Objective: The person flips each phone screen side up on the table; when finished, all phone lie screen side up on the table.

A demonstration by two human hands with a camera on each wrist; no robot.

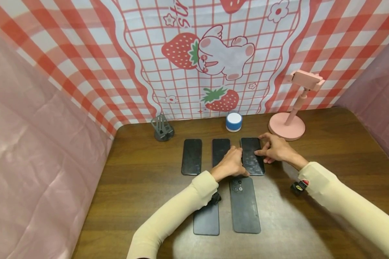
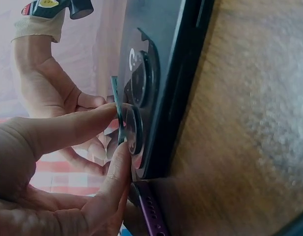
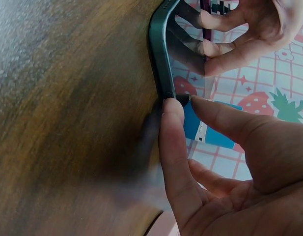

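Several smartphones lie on the table in two rows. My left hand (image 1: 229, 163) holds the left edge and lower left corner of the top right smartphone (image 1: 251, 162), a black one lying screen up. At that phone's upper right corner, my right hand (image 1: 277, 147) grips with the index finger on the rim and the thumb over the screen. Part of the middle black smartphone (image 1: 221, 147) is hidden by my left hand. Just below, a dark smartphone (image 1: 246, 212) lies back up with its camera lenses showing. Another grey smartphone (image 1: 206, 219) is partly covered by my left forearm.
A black smartphone (image 1: 192, 156) lies at the left of the back row. Behind the phones stand a grey folding phone stand (image 1: 163, 131), a blue and white round object (image 1: 234, 123) and a pink phone holder (image 1: 288, 126) on a round base. A strawberry-print cloth (image 1: 214, 54) hangs behind.
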